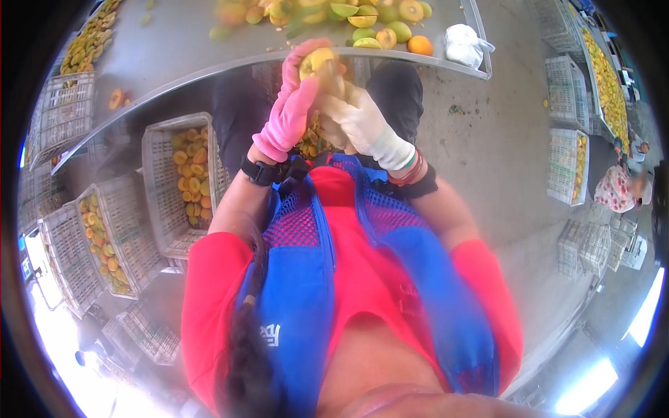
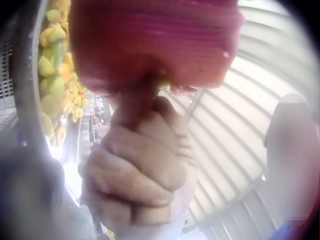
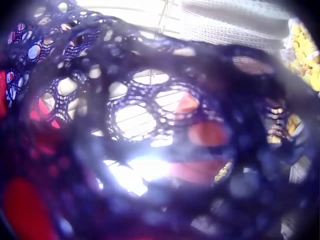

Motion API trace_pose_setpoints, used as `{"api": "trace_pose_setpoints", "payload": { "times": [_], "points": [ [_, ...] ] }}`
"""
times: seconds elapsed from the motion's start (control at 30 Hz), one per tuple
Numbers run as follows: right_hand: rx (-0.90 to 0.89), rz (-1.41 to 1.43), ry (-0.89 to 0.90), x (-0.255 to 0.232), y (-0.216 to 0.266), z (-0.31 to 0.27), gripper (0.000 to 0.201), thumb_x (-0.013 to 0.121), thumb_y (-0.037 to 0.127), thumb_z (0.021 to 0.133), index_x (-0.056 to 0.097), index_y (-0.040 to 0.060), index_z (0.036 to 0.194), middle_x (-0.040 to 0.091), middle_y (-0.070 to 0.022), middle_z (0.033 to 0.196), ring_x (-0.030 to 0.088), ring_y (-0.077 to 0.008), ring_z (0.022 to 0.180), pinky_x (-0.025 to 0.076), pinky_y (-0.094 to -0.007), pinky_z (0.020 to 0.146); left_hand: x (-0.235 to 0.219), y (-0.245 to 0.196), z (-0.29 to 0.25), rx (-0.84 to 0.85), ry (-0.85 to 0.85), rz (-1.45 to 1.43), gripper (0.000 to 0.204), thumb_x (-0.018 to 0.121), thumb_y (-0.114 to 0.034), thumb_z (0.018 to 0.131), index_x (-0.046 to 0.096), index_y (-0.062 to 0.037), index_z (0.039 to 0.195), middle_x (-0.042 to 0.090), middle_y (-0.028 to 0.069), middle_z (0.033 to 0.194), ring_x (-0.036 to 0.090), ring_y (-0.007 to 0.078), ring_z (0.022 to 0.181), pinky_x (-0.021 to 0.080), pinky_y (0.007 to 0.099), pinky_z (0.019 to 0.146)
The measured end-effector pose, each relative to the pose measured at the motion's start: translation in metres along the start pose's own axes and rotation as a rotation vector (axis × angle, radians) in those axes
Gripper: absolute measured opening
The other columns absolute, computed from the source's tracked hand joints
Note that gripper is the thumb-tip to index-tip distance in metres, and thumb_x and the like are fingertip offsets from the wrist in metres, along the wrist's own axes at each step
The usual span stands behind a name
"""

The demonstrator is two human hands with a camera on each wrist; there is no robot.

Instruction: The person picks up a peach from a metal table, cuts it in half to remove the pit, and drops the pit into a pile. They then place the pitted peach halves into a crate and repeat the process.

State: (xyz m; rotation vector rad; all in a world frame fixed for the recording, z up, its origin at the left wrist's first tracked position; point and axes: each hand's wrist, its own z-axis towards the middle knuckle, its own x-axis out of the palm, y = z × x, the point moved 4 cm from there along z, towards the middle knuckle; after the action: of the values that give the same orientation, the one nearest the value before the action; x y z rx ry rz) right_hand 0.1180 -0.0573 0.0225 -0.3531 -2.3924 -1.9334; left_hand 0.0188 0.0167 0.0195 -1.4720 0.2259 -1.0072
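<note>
My pink-gloved left hand (image 1: 287,115) holds a yellow peach (image 1: 318,61) in front of me, close by the metal table's near edge. Against the peach's right side is my right hand (image 1: 362,122) in a white knit glove, its fingertips blurred. From the left wrist, the pink glove (image 2: 155,45) fills the top, and the right hand (image 2: 135,170) has its fingers tightly curled, one digit reaching under the pink palm. I cannot tell what else those curled fingers enclose. Dark blue mesh (image 3: 150,150) covers most of the right wrist view, below the white glove (image 3: 230,27).
Cut and whole peaches (image 1: 362,21) lie on the metal table (image 1: 181,42), near an orange round fruit (image 1: 420,45) and a white plastic bag (image 1: 465,45). Crates of peaches stand at my left, including a near crate (image 1: 159,160); another crate (image 1: 563,157) is at right.
</note>
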Motion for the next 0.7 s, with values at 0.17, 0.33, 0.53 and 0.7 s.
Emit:
{"api": "trace_pose_setpoints", "payload": {
  "times": [0.17, 0.33, 0.53, 0.7],
  "points": [
    [0.127, 0.025, 0.026, 0.001, -0.009, -0.002, 0.017, 0.057, 0.018, 0.095, 0.059, 0.0016, 0.09, 0.058, -0.0019, 0.068, 0.052, -0.0085, 0.054, 0.04, -0.0241, 0.048, -0.013, -0.007, 0.001, -0.027, 0.011, -0.003, 0.051, 0.048, -0.034, 0.102, 0.039, -0.0048, 0.143, 0.057, 0.0164, 0.127, 0.058, 0.026, 0.115, 0.047, 0.0392, 0.1],
    [-0.197, -0.185, -0.068, 0.008, -0.021, 0.008, 0.017, 0.058, 0.017, 0.095, 0.059, -0.0008, 0.093, 0.059, -0.0061, 0.072, 0.053, -0.014, 0.066, 0.044, -0.0297, 0.06, -0.011, -0.01, 0.013, -0.114, -0.165, 0.128, 0.05, 0.034, -0.039, 0.107, 0.058, 0.0029, 0.117, 0.066, 0.0169, 0.106, 0.067, 0.0253, 0.095, 0.054, 0.0359, 0.088],
    [-0.192, -0.163, -0.027, 0.011, -0.01, 0.011, 0.019, 0.059, 0.014, 0.094, 0.06, -0.0034, 0.099, 0.062, -0.0133, 0.078, 0.059, -0.0191, 0.073, 0.048, -0.0345, 0.066, -0.005, -0.006, 0.012, 0.182, -0.25, 0.299, 0.053, 0.029, -0.038, 0.108, 0.06, 0.0045, 0.113, 0.065, 0.0118, 0.101, 0.067, 0.0213, 0.088, 0.052, 0.0308, 0.085],
    [-0.583, -0.632, -0.076, 0.013, -0.006, 0.012, 0.021, 0.059, 0.014, 0.093, 0.061, -0.004, 0.105, 0.066, -0.0131, 0.084, 0.064, -0.0201, 0.078, 0.049, -0.0355, 0.069, -0.002, -0.01, 0.009, 0.119, -0.266, 0.199, 0.046, 0.036, -0.039, 0.108, 0.061, -0.0008, 0.115, 0.067, 0.0076, 0.098, 0.065, 0.0168, 0.089, 0.051, 0.0295, 0.084]
  ]
}}
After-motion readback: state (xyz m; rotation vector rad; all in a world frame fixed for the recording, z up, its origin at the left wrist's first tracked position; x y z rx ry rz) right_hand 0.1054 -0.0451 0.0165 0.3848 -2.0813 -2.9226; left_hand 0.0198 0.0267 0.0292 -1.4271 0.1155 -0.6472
